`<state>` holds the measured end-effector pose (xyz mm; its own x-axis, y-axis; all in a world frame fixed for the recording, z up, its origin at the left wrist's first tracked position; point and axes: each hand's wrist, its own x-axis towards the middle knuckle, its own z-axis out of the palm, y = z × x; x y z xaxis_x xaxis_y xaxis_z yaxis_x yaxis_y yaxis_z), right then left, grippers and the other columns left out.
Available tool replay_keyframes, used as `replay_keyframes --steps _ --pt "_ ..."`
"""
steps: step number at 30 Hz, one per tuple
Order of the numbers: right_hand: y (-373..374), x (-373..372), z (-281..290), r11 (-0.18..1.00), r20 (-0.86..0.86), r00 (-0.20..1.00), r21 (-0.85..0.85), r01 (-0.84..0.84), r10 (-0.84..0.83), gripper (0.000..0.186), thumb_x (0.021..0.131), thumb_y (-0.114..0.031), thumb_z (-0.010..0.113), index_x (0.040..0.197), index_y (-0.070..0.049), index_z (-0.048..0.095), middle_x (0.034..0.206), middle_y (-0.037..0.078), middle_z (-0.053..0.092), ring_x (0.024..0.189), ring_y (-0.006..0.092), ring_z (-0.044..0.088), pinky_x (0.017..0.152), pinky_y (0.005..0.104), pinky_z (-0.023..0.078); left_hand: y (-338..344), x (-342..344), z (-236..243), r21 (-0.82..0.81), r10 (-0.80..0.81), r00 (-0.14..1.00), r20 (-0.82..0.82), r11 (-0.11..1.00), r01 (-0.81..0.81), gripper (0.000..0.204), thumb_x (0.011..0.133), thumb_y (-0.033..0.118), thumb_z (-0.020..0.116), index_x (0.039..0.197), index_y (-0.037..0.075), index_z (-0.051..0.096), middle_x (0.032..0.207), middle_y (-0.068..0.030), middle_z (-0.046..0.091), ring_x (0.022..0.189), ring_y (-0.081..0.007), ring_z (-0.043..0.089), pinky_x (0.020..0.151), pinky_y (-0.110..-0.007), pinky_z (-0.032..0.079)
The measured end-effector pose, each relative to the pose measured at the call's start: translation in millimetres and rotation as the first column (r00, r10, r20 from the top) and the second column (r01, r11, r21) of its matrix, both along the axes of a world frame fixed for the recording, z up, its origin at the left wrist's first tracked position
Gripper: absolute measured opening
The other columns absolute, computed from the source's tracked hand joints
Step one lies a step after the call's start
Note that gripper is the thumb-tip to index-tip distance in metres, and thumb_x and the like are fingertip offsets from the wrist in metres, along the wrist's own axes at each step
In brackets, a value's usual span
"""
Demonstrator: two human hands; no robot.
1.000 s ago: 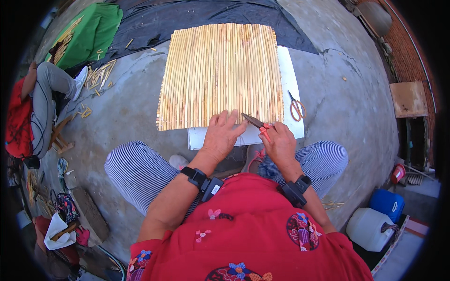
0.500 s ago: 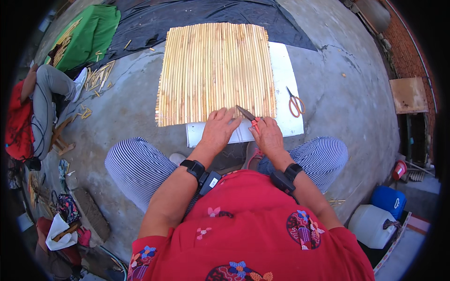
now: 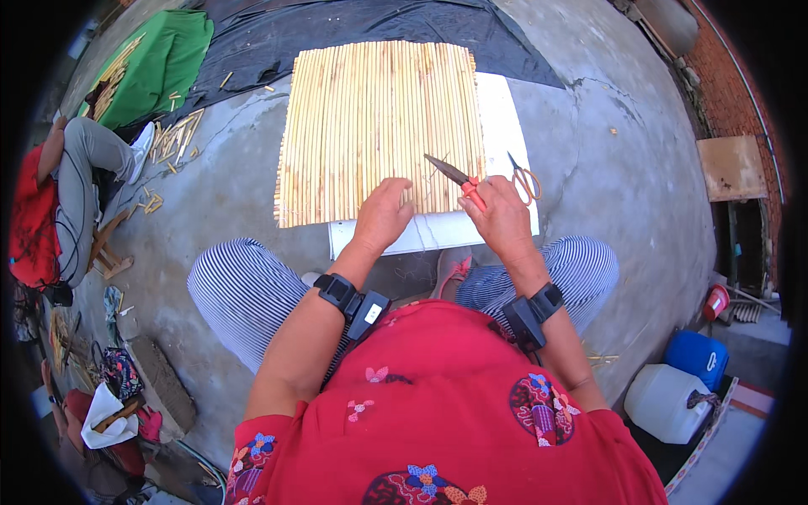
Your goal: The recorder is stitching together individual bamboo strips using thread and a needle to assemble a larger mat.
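A mat of pale sticks laid side by side (image 3: 353, 118) lies on a white board (image 3: 505, 109) in front of me. My left hand (image 3: 383, 215) rests at the mat's near edge with its fingers curled in; whatever they may hold is too small to make out. Beside it, thin thread hangs over the board. My right hand (image 3: 498, 215) grips red-handled shears (image 3: 450, 172), their long dark blades raised diagonally over the lower right of the mat. A second pair of scissors (image 3: 526, 185), with brown loop handles, lies on the board just right of the mat.
A dark tarp (image 3: 248, 42), green cloth (image 3: 168, 59) and loose sticks (image 3: 168, 143) are at upper left. A seated person (image 3: 80, 194) is at left, another (image 3: 105, 446) at lower left. Jugs (image 3: 665, 404), a red bucket (image 3: 715, 303) and a brick wall (image 3: 724, 84) line the right.
The shears in my right hand have risen and moved forward over the mat. My left hand has shifted slightly left and curled its fingers. The mat has slid a little leftward.
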<state>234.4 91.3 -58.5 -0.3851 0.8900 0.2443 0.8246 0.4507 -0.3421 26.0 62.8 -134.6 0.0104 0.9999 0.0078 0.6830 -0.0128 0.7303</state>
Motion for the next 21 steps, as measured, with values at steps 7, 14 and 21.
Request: replay_keyframes --steps 7,14,21 --pt "15.3 -0.5 5.3 0.991 -0.074 0.988 -0.019 -0.135 0.133 0.027 0.078 -0.026 0.075 0.091 -0.003 0.067 0.092 0.011 0.058 0.090 0.0298 0.058 0.077 0.0411 0.049 40.3 -10.9 24.9 -0.313 0.120 0.663 0.739 0.932 0.181 0.024 0.095 0.021 0.061 0.112 0.004 0.062 0.091 -0.0042 0.064 0.077 -0.0096 0.059 0.070 -0.024 0.049" --pt "22.8 65.5 -30.1 0.954 -0.141 0.960 -0.214 0.209 -0.242 0.030 0.085 -0.027 0.071 0.097 0.000 0.066 0.092 0.016 0.059 0.088 0.0345 0.058 0.078 0.0438 0.047 45.0 -13.4 25.9 -0.318 0.286 0.644 0.709 0.945 -0.070 0.025 0.097 0.026 0.058 0.105 0.003 0.066 0.071 0.0003 0.060 0.068 -0.0086 0.057 0.067 -0.024 0.048" --pt "17.5 71.2 -86.5 0.837 0.173 0.859 -0.200 0.510 -0.482 0.034 0.084 -0.031 0.070 0.096 0.001 0.065 0.104 0.024 0.059 0.099 0.0383 0.057 0.087 0.0450 0.046 47.6 -4.3 30.3 -0.290 0.249 0.600 0.760 0.957 -0.030 0.028 0.099 0.027 0.055 0.103 0.002 0.066 0.074 -0.0021 0.064 0.070 -0.0109 0.062 0.068 -0.025 0.050"
